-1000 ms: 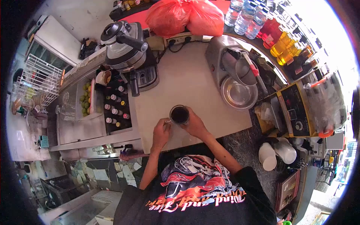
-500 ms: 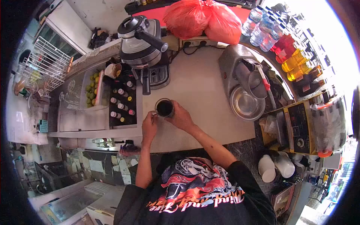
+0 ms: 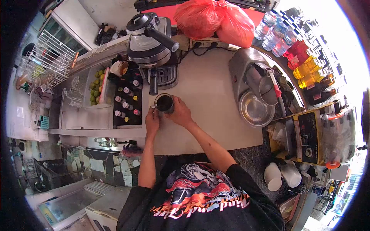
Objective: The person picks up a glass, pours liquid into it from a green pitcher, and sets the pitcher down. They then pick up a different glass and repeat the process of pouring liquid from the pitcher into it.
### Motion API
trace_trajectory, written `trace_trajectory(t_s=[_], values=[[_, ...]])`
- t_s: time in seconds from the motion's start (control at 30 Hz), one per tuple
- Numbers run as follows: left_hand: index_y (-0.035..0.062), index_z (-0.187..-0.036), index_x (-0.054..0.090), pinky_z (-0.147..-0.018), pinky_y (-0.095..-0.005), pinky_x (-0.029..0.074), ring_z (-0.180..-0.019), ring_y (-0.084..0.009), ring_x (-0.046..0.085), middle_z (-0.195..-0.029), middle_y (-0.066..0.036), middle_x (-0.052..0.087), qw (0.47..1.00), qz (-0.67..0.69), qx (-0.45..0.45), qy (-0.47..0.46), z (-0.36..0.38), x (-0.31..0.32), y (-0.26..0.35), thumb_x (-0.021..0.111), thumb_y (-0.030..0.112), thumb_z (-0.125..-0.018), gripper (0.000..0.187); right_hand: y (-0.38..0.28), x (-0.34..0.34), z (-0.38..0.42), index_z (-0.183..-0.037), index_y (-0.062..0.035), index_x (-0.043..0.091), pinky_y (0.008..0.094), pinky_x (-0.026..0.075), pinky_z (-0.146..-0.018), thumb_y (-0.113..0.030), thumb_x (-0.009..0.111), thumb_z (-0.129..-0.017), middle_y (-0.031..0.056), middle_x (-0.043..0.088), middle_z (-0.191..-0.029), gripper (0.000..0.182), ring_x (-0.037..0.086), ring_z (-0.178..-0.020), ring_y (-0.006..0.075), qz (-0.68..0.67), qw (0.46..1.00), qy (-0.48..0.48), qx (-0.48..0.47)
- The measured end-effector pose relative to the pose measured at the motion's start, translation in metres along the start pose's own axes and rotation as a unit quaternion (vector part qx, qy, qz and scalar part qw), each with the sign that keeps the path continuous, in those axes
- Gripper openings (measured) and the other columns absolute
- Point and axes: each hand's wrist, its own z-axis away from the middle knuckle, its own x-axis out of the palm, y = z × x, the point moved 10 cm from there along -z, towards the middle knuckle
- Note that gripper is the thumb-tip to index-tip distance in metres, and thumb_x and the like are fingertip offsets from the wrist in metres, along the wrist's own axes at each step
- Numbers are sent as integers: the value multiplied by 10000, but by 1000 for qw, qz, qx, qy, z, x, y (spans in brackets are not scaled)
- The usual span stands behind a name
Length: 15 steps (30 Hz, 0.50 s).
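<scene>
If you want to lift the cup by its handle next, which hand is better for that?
Probably the left hand. Its fingers are already at the handle of the cup. The right hand is on the cup's other side, so it could help steady it.

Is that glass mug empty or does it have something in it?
It has something in it: dark liquid shows through the open top of the glass mug.

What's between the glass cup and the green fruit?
From the glass cup: the left hand, pale counter, capped bottles, then the fruit tray's wall, in the head view.
</scene>
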Motion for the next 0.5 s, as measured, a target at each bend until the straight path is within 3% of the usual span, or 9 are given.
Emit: trace_trajectory(t_s=[0.07,0.13,0.33,0.5], values=[[12,-1121,603,-684,-418,501,-781,-310,686,-841,-184,680,999,19,26,33,1,4,-3,510,196,-1018,230,1,1,2,-1370,-122,409,501,508,-937,-250,858,-690,148,550,-1288,825,552,-1195,380,-8,1000,-2,17],[14,-1124,585,-751,-448,476,-858,-327,676,-922,-189,685,994,54,-77,51,10,10,-17,510,196,-1008,228,5,3,5,-1376,-120,405,502,504,-944,-254,853,-694,148,548,-1286,827,544,-1201,381,-16,999,-5,35],[24,-1151,547,-793,-488,406,-876,-381,651,-968,-182,692,994,-52,4,101,14,13,-10,522,196,-980,243,7,7,5,-1387,-118,399,508,496,-952,-259,840,-717,150,535,-1298,815,522,-1227,383,-13,1000,17,17],[24,-1123,552,-798,-485,415,-852,-381,659,-968,-178,692,993,-77,-1,94,14,14,-10,528,205,-981,231,5,4,10,-1403,-105,392,497,492,-959,-268,844,-723,149,537,-1293,833,525,-1226,376,-25,999,31,13]])
